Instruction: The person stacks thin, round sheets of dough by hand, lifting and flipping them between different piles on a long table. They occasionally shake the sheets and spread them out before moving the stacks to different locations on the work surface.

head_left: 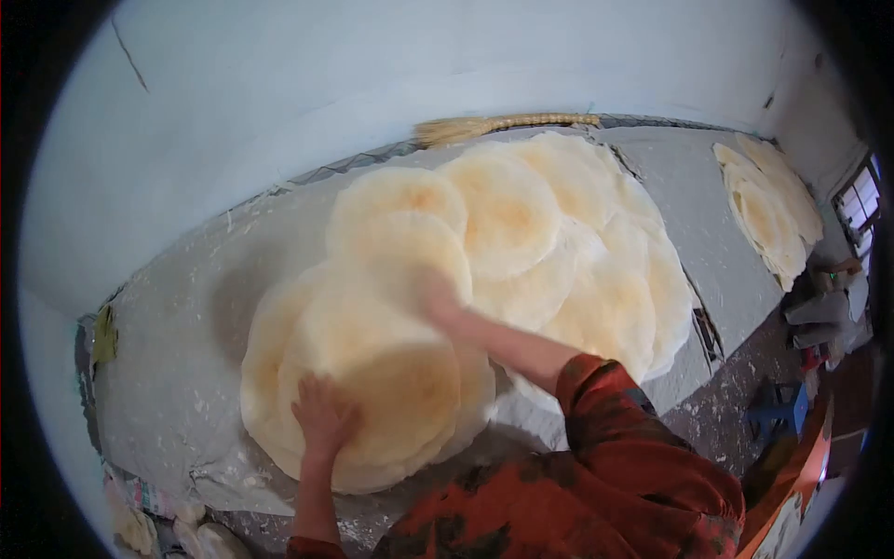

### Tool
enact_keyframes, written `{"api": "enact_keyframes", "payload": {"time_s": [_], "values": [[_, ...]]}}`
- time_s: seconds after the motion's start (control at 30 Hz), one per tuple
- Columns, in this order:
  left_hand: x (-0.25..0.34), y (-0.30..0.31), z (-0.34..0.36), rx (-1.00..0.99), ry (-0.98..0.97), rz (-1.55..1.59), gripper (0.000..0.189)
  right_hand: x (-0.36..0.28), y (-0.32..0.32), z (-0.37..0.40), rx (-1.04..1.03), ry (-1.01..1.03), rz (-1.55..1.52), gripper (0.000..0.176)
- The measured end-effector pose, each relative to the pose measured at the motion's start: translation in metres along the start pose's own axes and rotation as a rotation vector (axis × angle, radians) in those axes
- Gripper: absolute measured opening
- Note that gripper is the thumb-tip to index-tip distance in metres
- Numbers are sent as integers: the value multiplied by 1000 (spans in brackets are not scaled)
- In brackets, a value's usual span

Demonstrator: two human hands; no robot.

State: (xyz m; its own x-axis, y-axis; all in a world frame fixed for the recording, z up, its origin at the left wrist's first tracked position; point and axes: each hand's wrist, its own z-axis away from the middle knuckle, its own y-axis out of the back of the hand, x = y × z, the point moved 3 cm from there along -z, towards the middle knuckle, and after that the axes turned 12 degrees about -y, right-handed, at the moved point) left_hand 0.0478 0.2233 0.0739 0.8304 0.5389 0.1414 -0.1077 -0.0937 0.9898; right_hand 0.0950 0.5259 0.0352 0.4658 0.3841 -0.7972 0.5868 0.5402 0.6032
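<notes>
Large, thin, round flatbreads (400, 391) lie in a stack in front of me, pale with browned middles. My left hand (326, 415) rests flat on the near left part of this stack, fingers spread. Over the stack's far side, my right hand (436, 296) is smeared by motion, and its fingers cannot be made out. A blurred pale area lies beside it, perhaps a bread's edge. Beyond and to the right, more overlapping flatbreads (507, 219) cover the grey cloth (177, 373).
A straw broom (456, 129) lies along the wall behind the cloth. Another pile of flatbreads (765, 210) sits at the far right end. A blue stool (780, 408) stands on the floor to the right. Several bundles (209, 538) show at the lower left.
</notes>
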Motion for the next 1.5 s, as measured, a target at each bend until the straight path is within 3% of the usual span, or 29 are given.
{"api": "enact_keyframes", "payload": {"time_s": [0.03,0.17,0.23,0.27,0.33,0.47,0.57,0.67,0.73,0.87,0.93,1.0,1.03,1.1,1.17,1.23,1.27,1.33,1.47,1.5], "values": [[-3,-24,5,12,-6,-4,70,24,27,-35,184,-77,-47,23],[-4,-46,10,96,-29,-35,75,69,58,-126,268,-85,229,34],[-6,-52,12,119,-18,-36,75,65,51,-151,26,-242,468,44],[-8,-53,12,140,-28,-27,75,58,54,-160,17,-232,458,44],[-10,-56,11,138,-28,-46,75,46,61,-164,-280,-386,479,62],[-11,-59,12,143,-30,-42,76,48,53,-174,-373,-321,546,63],[-11,-60,14,150,-46,-41,75,37,31,-143,-270,-184,701,63],[-11,-60,13,131,-28,-55,75,38,15,-135,-110,-94,567,61],[-11,-59,12,154,-38,-47,75,42,13,-146,-266,-48,137,54],[-13,-59,18,180,-48,-32,76,49,-2,-139,-407,-126,315,35],[-11,-57,15,187,-51,-28,76,-9,8,-88,-172,62,498,18],[-8,-56,17,188,-57,-28,76,-47,8,-47,-262,278,578,15],[-7,-55,17,197,-57,-27,76,-49,3,-45,-257,278,580,15],[-9,-54,18,208,-61,-34,76,-36,-12,-53,-143,98,554,18],[-11,-57,17,195,-39,-28,76,10,-11,-98,-97,-54,316,20],[-11,-56,16,213,-41,-40,76,29,11,-125,-146,-168,373,31],[-10,-56,16,220,-44,-47,76,25,24,-133,-146,-160,377,31],[-8,-54,18,221,-39,-34,75,14,40,-136,-430,-115,521,39],[-9,-54,17,220,-27,-21,75,67,-2,-177,-684,60,425,45],[-9,-56,17,226,-21,-18,75,62,11,-167,-705,-318,209,43]]}}
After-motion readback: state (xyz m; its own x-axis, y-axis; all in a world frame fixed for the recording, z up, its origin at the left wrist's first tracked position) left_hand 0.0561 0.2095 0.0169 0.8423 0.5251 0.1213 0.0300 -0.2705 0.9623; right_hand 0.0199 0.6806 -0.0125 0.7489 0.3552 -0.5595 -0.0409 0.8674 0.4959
